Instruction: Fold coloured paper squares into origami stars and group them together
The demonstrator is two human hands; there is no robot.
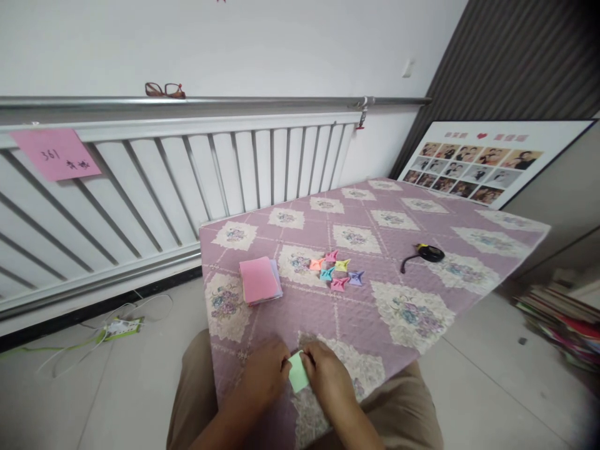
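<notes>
A small piece of light green paper (298, 372) lies between my hands, close to the table's near edge. My left hand (266, 370) pinches its left side, slightly blurred. On the paper's upper right, the thumb and fingers of my right hand (328, 374) are closed. Whether the paper is folded over, I cannot tell. Farther up the table sits a group of several small folded paper pieces (327, 274) in pink, orange, yellow, teal and purple. To their left is a stack of square paper sheets (259, 279), pink on top, with a lilac sheet sticking out.
A purple flowered cloth covers the table (337, 319). A black tape measure (430, 252) lies at the right. Behind stands a white radiator (276, 164) with a pink note (56, 154); glasses (165, 90) rest on the pipe. A photo board (473, 164) leans at the far right.
</notes>
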